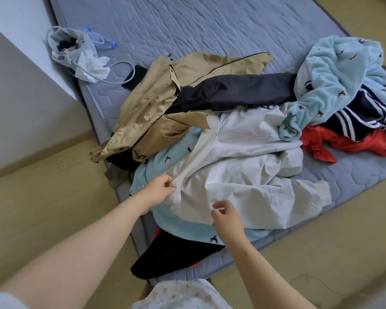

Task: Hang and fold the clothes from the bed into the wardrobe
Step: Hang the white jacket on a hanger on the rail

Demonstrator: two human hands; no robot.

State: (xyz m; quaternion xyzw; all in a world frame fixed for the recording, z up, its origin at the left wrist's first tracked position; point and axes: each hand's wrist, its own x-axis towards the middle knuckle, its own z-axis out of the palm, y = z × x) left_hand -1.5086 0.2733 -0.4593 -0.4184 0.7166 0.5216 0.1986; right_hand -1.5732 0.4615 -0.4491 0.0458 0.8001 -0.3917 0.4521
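a crumpled pale grey jacket [243, 152] tops the pile on the bed [187, 23]; tan jacket [161, 101] at 10 o'clock of it, bird-print blue fleece [334, 81] at 2, red garment [343, 143] at 3, black garment [176, 253] at 7.

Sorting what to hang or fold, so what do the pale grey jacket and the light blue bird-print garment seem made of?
Pale grey jacket: looks like smooth matte woven cotton or blend, sharp creases, ribbed knit trim. Light blue bird-print garment: probably plush fleece, fuzzy matte nap.

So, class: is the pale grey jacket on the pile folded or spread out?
Spread out, unfolded: the pale grey jacket lies rumpled across the pile, its ribbed edge pinched by the left hand.
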